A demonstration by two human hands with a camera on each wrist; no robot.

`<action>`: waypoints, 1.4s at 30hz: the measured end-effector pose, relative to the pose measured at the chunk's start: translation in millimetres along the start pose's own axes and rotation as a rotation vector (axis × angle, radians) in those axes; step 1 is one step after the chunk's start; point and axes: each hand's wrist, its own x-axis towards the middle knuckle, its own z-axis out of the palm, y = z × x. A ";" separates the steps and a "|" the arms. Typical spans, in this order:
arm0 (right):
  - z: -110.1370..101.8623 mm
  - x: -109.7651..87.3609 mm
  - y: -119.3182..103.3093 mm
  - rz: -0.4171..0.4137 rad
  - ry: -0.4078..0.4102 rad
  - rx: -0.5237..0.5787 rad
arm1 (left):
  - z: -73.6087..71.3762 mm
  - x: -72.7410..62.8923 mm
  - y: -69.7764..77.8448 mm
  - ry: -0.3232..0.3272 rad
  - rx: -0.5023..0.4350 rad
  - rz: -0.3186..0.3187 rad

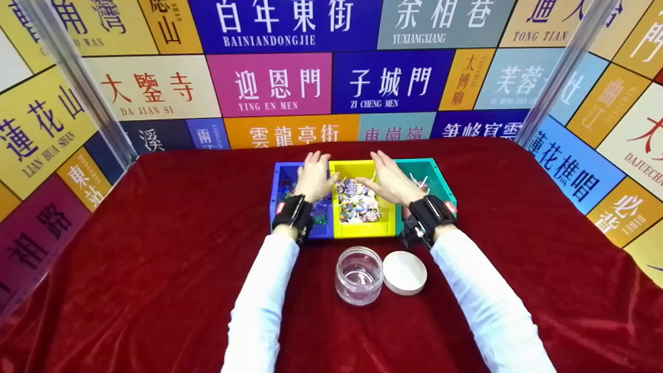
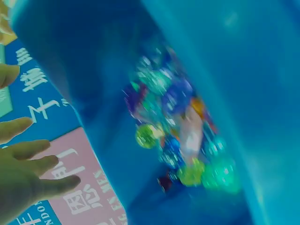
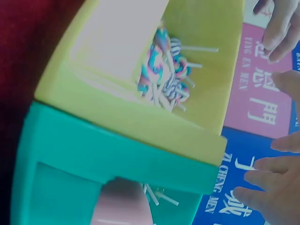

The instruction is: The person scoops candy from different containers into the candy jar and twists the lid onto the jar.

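Observation:
My left hand (image 1: pixel 313 178) hovers over the blue bin (image 1: pixel 305 231), its fingers extended and holding nothing. Shiny see-through coloured beads (image 2: pixel 176 122) lie in that bin. My right hand (image 1: pixel 391 181) is above the border between the yellow bin (image 1: pixel 362 230) and the teal bin (image 1: pixel 446 189), fingers likewise stretched out with nothing in them. Swirl-patterned lollipops (image 1: pixel 357 202) with white sticks fill part of the yellow bin. More white sticks (image 3: pixel 161 194) show in the teal one, beside a pale pink rounded shape (image 3: pixel 123 206).
Nearer the body, an uncovered clear jar (image 1: pixel 359 277) stands in front of the bins, with a white round lid (image 1: pixel 405 273) lying to its right. Dark red cloth (image 1: pixel 181 248) covers the table. Lettered panels (image 1: pixel 269 83) and metal posts (image 1: pixel 570 67) border it.

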 end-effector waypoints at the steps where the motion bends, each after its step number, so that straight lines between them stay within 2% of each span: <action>1: 0.3 -1.8 -0.2 -0.011 -0.005 0.003 | -0.3 -1.8 1.4 0.017 -0.012 0.024; 4: 2.1 -8.3 -0.5 -0.027 -0.023 0.006 | -0.5 -8.2 5.1 0.051 -0.046 0.097; 7: 3.4 -16.1 -1.0 -0.039 -0.043 0.010 | -0.5 -15.0 6.8 0.057 -0.061 0.152; 12: 4.5 -27.1 -1.5 -0.054 -0.040 0.037 | -0.6 -25.3 5.0 0.077 -0.083 0.220; 18: 4.4 -39.0 1.1 -0.110 -0.002 0.032 | -1.6 -34.6 0.6 0.111 -0.149 0.290; 24: 4.1 -49.9 5.9 -0.160 0.056 0.030 | -7.9 -45.5 -7.8 0.184 -0.169 0.317; 33: -2.5 -68.8 20.8 -0.179 0.154 0.006 | -17.8 -60.2 -26.5 0.236 -0.209 0.284; 39: -0.4 -79.7 35.0 -0.204 0.267 -0.007 | -17.1 -69.8 -40.1 0.283 -0.189 0.297; 42: 0.0 -84.8 41.3 -0.195 0.330 -0.054 | -17.9 -73.6 -45.3 0.298 -0.171 0.275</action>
